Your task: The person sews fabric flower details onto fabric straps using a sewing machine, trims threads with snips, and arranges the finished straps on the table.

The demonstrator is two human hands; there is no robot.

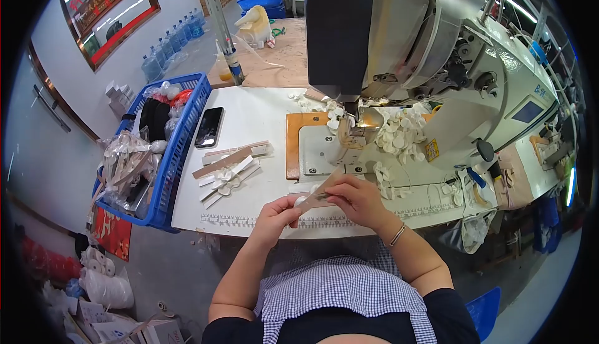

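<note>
My left hand (277,218) pinches the lower end of a beige strip (323,187), where a small white piece (300,201) shows at the fingertips. The fingers of my right hand (357,199) are closed at the strip's right side; a small dark thing shows at their tips, too small to name. Both hands are over the front of the white sewing table, just before the sewing machine (399,38) and its metal needle plate (317,150). To the left lies a pile of beige and white strips (228,170), some with white pieces on them.
White petal-shaped pieces (399,133) are heaped right of the needle area. A black phone (209,127) lies beside a blue basket (161,203) full of bagged materials. A printed ruler (224,219) runs along the table's front edge. Blue-handled tools (477,178) are at the right.
</note>
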